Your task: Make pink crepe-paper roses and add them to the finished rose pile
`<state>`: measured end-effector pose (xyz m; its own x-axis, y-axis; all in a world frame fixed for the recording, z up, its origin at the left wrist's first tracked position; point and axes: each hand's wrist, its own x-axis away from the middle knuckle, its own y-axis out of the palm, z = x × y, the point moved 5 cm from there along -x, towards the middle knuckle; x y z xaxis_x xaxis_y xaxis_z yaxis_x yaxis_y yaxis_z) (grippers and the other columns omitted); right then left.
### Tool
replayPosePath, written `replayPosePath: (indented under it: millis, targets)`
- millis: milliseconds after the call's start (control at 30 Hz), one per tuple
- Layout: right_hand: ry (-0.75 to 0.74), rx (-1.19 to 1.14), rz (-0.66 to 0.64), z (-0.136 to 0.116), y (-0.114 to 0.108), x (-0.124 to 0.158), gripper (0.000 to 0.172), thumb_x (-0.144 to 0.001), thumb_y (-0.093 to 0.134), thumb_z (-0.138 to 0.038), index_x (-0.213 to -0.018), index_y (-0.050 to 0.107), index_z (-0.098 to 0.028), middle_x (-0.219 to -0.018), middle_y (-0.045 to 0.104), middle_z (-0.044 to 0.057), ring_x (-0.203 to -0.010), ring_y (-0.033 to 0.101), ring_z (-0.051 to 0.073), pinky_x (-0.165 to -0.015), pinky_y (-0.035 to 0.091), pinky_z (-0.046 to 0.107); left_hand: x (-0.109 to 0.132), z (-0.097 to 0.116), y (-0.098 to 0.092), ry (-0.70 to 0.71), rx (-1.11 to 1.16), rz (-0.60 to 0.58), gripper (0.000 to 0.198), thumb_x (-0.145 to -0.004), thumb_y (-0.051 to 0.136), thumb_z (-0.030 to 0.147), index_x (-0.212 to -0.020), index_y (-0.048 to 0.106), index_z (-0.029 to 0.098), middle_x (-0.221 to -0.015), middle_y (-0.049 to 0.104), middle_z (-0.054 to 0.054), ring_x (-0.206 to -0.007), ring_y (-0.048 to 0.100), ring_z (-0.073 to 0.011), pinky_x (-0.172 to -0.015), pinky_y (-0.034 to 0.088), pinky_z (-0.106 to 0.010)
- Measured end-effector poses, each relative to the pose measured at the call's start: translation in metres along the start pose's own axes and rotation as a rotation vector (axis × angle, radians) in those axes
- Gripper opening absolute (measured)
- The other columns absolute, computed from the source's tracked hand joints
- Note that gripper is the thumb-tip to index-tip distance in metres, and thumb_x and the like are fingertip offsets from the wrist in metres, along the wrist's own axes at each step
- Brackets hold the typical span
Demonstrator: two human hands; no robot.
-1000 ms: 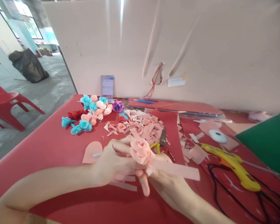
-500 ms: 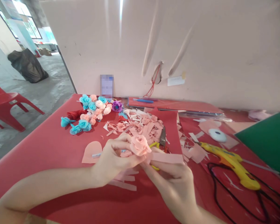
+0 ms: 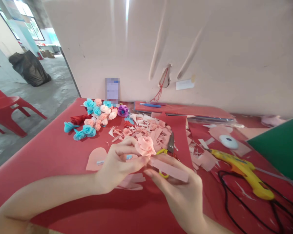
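Note:
A pale pink paper rose is pinched between the thumb and fingers of my left hand, its bloom facing up. From the rose's base a pink paper strip runs to the right. My right hand has this strip in its fingers, with the fingertips close under the rose. Behind my right hand, scissors with yellow handles lie partly hidden. Below my left hand several cut pink strips lie on the red table. A rounded pink paper piece is to the left.
Finished paper flowers in blue, pink, red and purple lie at the back left. Pink paper scraps are heaped mid-table. At right are a yellow glue gun with a black cord, a white round object and a green sheet.
The rose has turned and tilted slightly in my left hand. The strip's free end has swung down, and my right fingers have shifted along it near the rose's base.

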<state>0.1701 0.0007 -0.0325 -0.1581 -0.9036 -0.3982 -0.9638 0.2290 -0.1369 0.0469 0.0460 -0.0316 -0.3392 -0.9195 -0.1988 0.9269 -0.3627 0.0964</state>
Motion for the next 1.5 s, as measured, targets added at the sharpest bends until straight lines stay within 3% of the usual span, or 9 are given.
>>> replayPosePath:
  millis: [133,400,567,733,933,1100,1267,1433,1500]
  targets:
    - [-0.039,0.055,0.062,-0.001,-0.005,0.003,0.016,-0.065,0.071,-0.016,-0.074,0.064,-0.027,-0.068,0.067,-0.003,-0.061,0.063,0.016,-0.059,0.054,0.025,-0.001,0.001,0.000,-0.007,-0.026,0.014,0.011,-0.063,0.065,0.013,-0.053,0.067,0.017,-0.066,0.051,0.000,-0.066,0.049,-0.0126,-0.064,0.042,-0.025]
    - [-0.194,0.153,0.065,-0.009,-0.007,0.003,0.020,-0.069,0.063,-0.007,-0.073,0.064,-0.027,-0.065,0.066,-0.002,-0.057,0.060,0.014,-0.044,0.047,0.021,-0.001,0.000,0.001,-0.074,-0.048,0.041,0.010,-0.061,0.066,0.013,-0.053,0.070,0.019,-0.067,0.054,-0.001,-0.069,0.052,-0.0141,-0.066,0.043,-0.026]
    - [-0.263,0.195,0.049,-0.015,-0.008,0.001,0.022,-0.069,0.062,-0.004,-0.075,0.063,-0.026,-0.068,0.066,-0.002,-0.062,0.061,0.013,-0.052,0.050,0.020,-0.001,-0.005,0.000,-0.113,0.038,0.042,0.012,-0.060,0.068,0.011,-0.055,0.071,0.021,-0.069,0.055,0.000,-0.068,0.052,-0.0121,-0.066,0.043,-0.024]
    - [-0.406,0.235,0.046,-0.021,-0.006,0.002,0.024,-0.070,0.058,-0.001,-0.076,0.065,-0.023,-0.073,0.066,0.000,-0.060,0.062,0.013,-0.053,0.053,0.022,0.001,-0.009,0.001,-0.107,0.123,0.011,0.017,-0.061,0.068,0.007,-0.057,0.073,0.023,-0.066,0.056,0.002,-0.065,0.051,-0.0097,-0.065,0.043,-0.021]
    - [-0.465,0.256,0.019,-0.026,-0.007,0.007,0.023,-0.072,0.057,-0.001,-0.079,0.065,-0.021,-0.076,0.066,0.000,-0.063,0.063,0.011,-0.056,0.054,0.019,0.004,-0.011,0.004,-0.140,0.256,-0.106,0.024,-0.064,0.067,0.004,-0.056,0.072,0.026,-0.073,0.060,0.003,-0.070,0.054,-0.0098,-0.067,0.045,-0.019]
    - [-0.591,0.323,-0.025,-0.033,-0.004,0.008,0.021,-0.070,0.058,0.000,-0.080,0.065,-0.016,-0.075,0.066,0.003,-0.063,0.063,0.012,-0.057,0.054,0.019,0.006,-0.018,0.005,-0.157,0.317,-0.140,0.011,-0.062,0.072,0.014,-0.057,0.072,0.024,-0.076,0.062,0.001,-0.070,0.055,-0.0102,-0.063,0.046,-0.019]
    - [-0.649,0.390,-0.041,-0.037,-0.005,0.009,0.021,-0.068,0.061,-0.002,-0.081,0.065,-0.018,-0.075,0.068,0.004,-0.060,0.064,0.015,-0.051,0.053,0.022,0.014,-0.026,0.004,-0.295,0.248,-0.100,0.003,-0.060,0.075,0.024,-0.060,0.073,0.023,-0.083,0.059,0.001,-0.059,0.054,-0.0082,-0.045,0.042,-0.016]
    - [-0.673,0.467,-0.021,-0.036,-0.010,0.010,0.025,-0.069,0.060,-0.001,-0.083,0.065,-0.021,-0.076,0.069,0.003,-0.057,0.063,0.015,-0.049,0.051,0.026,0.014,-0.021,0.004,-0.271,0.213,-0.054,0.003,-0.063,0.073,0.025,-0.066,0.073,0.025,-0.084,0.059,0.001,-0.068,0.055,-0.0100,-0.060,0.049,-0.019]
    - [-0.637,0.452,0.010,-0.033,-0.011,0.007,0.024,-0.069,0.060,-0.001,-0.081,0.065,-0.022,-0.076,0.069,0.002,-0.058,0.063,0.015,-0.051,0.051,0.025,0.013,-0.020,0.005,-0.264,0.199,-0.052,0.007,-0.063,0.073,0.028,-0.068,0.073,0.024,-0.087,0.059,0.000,-0.069,0.055,-0.0107,-0.059,0.050,-0.019]
